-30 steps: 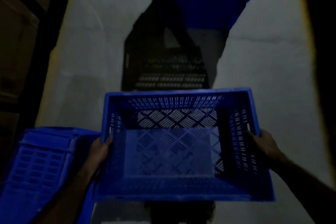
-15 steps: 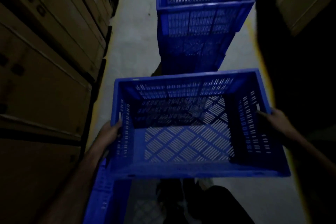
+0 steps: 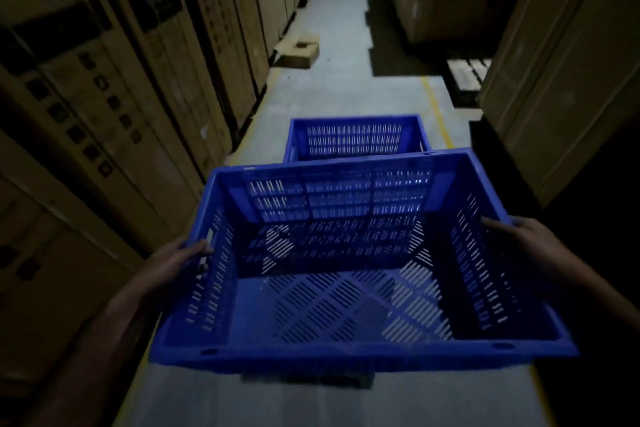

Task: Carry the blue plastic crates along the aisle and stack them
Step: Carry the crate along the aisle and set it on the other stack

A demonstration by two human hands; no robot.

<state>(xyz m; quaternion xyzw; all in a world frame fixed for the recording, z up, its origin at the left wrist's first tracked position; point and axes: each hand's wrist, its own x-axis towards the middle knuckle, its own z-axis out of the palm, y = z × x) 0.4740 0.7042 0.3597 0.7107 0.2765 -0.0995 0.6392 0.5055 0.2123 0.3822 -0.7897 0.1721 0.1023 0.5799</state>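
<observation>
Left side: tall cardboard boxes [image 3: 114, 107] form a continuous wall along the aisle, faces close to the carrier's left arm. Little slack on that flank.

Left hand [image 3: 173, 262]: clenched on the left short wall of the carried crate [image 3: 346, 302], fingers curled round at the rim/handle area. Judged a carrying grip, set at mid-length so the load balances.

Carried crate: empty, open side up, held off the floor at approx. waist level, roughly level w/ slight tilt. Long axis across the aisle, which suits a two-hand hold but takes up most of the walkway width.

Centre, ahead: second crate [image 3: 356, 139] sits on the floor [image 3: 332, 10] in mid-aisle, just beyond the far rim of the carried one, partly hidden by it. Whether it is one crate or a stack, cannot tell. Judged the stacking target; rims look same size, so corners must line up before lowering.

Further on: small open carton [image 3: 298, 52] lies on the floor near the left wall, well apart from the crates. Not in the path yet.

Yellow line [image 3: 438, 111] marks the right aisle edge.

Right hand [image 3: 526, 236]: grasping the right short wall, mirroring the left.

Right side: wooden pallet [image 3: 467, 74] and more boxes [image 3: 554, 62], dark gap beneath. Clearance on this flank tight too; straight-ahead approach is the only open room.
</observation>
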